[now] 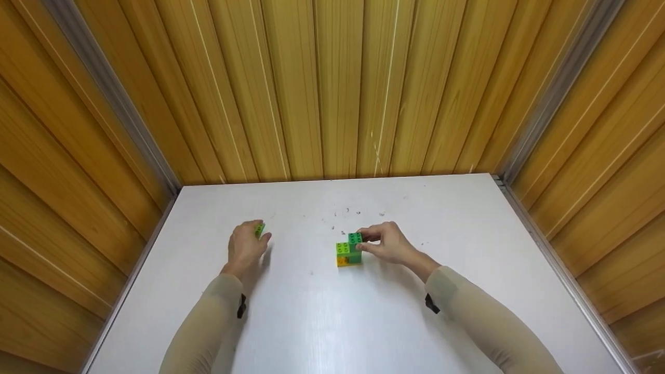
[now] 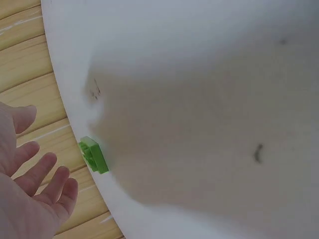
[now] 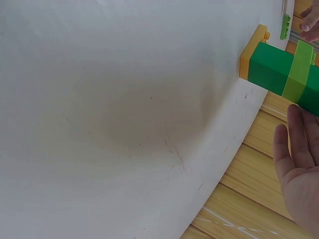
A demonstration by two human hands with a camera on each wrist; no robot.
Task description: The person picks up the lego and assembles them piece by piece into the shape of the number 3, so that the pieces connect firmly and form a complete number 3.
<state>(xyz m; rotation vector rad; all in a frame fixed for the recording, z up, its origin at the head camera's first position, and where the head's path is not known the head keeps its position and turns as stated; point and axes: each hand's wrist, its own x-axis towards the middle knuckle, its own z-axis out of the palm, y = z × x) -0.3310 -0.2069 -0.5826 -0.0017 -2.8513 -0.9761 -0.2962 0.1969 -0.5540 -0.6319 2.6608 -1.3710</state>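
Observation:
A small stack of toy building bricks stands on the table: an orange base plate [image 3: 247,62], a dark green brick [image 3: 269,67], a lime brick [image 3: 298,74] and another dark green brick [image 1: 355,238] on top. My right hand [image 1: 390,244] pinches that top brick between thumb and fingers; in the right wrist view the thumb is out of sight. Off to the left, a loose lime brick [image 2: 94,155] lies on the table, studs facing the far side. Over it hovers my left hand [image 1: 246,246], fingers loosely bent and spread, apart from the brick in the left wrist view.
The white tabletop [image 1: 322,322] carries scattered dark specks [image 1: 347,211] behind the stack. Wood-patterned panels [image 1: 337,88] rise along the back and both sides, with grey metal posts [image 1: 104,78] at the corners.

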